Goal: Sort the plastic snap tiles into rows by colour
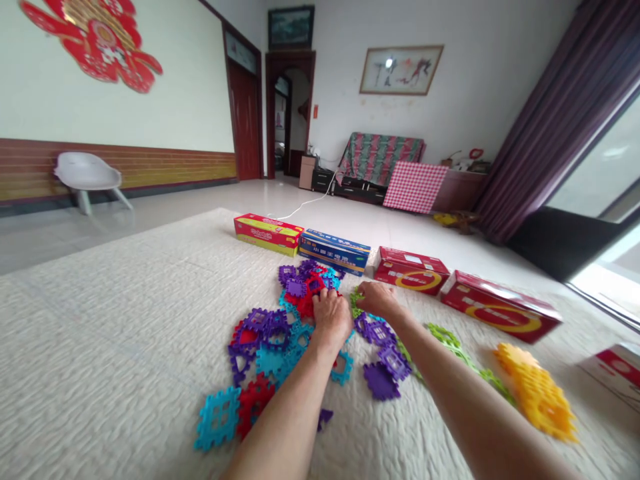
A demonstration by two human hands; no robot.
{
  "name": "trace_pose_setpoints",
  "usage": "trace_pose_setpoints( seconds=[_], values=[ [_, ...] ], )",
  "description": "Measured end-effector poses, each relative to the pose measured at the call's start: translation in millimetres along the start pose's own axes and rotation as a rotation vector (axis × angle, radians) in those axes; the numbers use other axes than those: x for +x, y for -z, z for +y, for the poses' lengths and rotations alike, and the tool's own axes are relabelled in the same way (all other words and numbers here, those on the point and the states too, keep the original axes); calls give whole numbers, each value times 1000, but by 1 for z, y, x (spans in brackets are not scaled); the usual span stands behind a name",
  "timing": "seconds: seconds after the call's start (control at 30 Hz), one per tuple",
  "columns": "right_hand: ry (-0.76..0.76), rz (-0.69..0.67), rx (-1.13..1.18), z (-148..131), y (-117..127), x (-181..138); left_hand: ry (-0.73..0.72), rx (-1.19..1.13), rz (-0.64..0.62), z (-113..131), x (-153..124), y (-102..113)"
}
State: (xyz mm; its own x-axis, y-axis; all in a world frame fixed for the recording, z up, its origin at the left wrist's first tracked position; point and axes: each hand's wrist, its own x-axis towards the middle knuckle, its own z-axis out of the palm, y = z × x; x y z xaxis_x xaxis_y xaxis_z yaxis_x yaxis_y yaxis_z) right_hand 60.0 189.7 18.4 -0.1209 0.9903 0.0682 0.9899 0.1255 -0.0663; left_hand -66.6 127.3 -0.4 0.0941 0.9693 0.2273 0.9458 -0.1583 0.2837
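My left hand (333, 318) reaches into a heap of toothed plastic building tiles, fingers curled down over red tiles (306, 305); its fingertips are partly hidden, so what they grip is unclear. Just right of it, my right hand (380, 298) pinches a green tile (356, 300) at the heap's edge. Around the left forearm lie blue tiles (270, 361) and purple tiles (259, 320), some overlapping. A blue tile (219, 418) and a red tile (255, 402) lie nearest me. More purple tiles (383, 380) trail between my forearms.
Behind the heap stands a row of boxes: a red-and-yellow box (267, 233), a blue box (334, 251) and two dark red boxes (410, 270). Stacked yellow tiles (540, 393) and a line of green tiles (450, 339) lie right on the pale quilted mat (125, 333).
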Motion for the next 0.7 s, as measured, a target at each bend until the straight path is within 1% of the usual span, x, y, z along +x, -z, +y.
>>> trace_pose_setpoints(
  seconds=[0.1, 0.23, 0.4, 0.53, 0.7],
  values=[
    [19, 11, -8, -2, -3, 4, -8, -13, 8, -2, 1, -2],
    [78, 72, 28, -1, -5, 5, 0, -21, -13, -1, 2, 0],
    [134, 195, 167, 9, 9, -1, 21, -41, 2, 0, 1, 3],
    [131, 272, 294, 30, 25, -12, 22, -53, 4, 0, 2, 3],
    [20, 323, 397, 78, 37, -34, -2, -21, 21, 0, 3, -2]
  ],
)
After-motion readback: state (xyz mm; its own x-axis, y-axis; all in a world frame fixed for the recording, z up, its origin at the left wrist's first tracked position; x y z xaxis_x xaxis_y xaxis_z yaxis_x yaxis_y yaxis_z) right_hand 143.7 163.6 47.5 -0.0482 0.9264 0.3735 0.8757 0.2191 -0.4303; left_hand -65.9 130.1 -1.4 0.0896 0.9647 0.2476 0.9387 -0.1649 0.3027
